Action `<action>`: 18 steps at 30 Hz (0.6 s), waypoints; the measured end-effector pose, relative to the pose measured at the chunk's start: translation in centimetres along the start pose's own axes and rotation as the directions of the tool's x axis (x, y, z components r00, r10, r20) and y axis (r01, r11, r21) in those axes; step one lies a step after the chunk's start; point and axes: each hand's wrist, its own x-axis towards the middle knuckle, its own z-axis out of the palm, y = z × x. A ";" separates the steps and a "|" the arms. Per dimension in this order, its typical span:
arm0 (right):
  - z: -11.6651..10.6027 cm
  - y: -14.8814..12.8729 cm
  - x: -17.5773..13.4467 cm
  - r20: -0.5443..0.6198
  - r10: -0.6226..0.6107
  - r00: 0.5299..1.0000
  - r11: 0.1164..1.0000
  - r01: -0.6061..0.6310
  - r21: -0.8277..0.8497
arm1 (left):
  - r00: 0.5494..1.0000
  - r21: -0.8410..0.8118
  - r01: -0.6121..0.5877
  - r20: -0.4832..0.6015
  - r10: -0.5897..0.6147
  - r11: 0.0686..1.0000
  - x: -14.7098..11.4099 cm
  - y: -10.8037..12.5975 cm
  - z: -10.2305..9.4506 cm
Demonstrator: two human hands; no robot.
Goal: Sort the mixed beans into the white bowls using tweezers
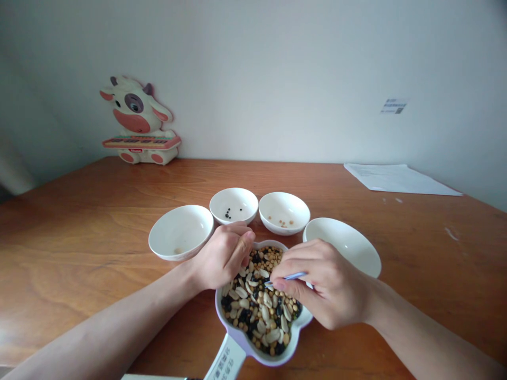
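Note:
A clover-shaped white and lilac pan (pixel 282 361) with a handle stands in front of me. It holds a mix of shelled peanuts (pixel 273 335), yellow soybeans (pixel 273 256) and black beans (pixel 244 316). My right hand (pixel 322 279) is closed on thin bluish tweezers (pixel 296 276), whose tips point down to the left over the mix. At the pan's upper left rim, my left hand (pixel 227 253) is curled closed. Its fingertips are hidden, so whether it grips the rim or a small piece cannot be made out.
Four white bowls arc behind the pan: the left bowl (pixel 158 237) with a small beige piece, one bowl (pixel 222 198) with black beans, one (pixel 273 200) with soybeans, and the right bowl (pixel 356 248). A cow toy keyboard (pixel 138 126) and papers (pixel 396 178) lie farther back.

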 end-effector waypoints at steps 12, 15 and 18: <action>-0.2 -0.2 0.1 -0.045 -0.019 0.999 1.000 0.019 -0.007 | 1.000 -0.003 -0.002 -0.006 0.002 1.000 -0.1 0.1 0.0; -0.2 -0.2 0.1 -0.012 0.015 1.000 1.000 -0.015 0.006 | 1.000 -0.001 0.003 -0.003 -0.003 1.000 -0.1 0.1 0.0; -0.2 -0.3 0.1 0.015 0.040 0.999 0.999 -0.040 0.005 | 1.000 0.000 0.007 0.002 -0.007 1.000 0.0 0.0 -0.1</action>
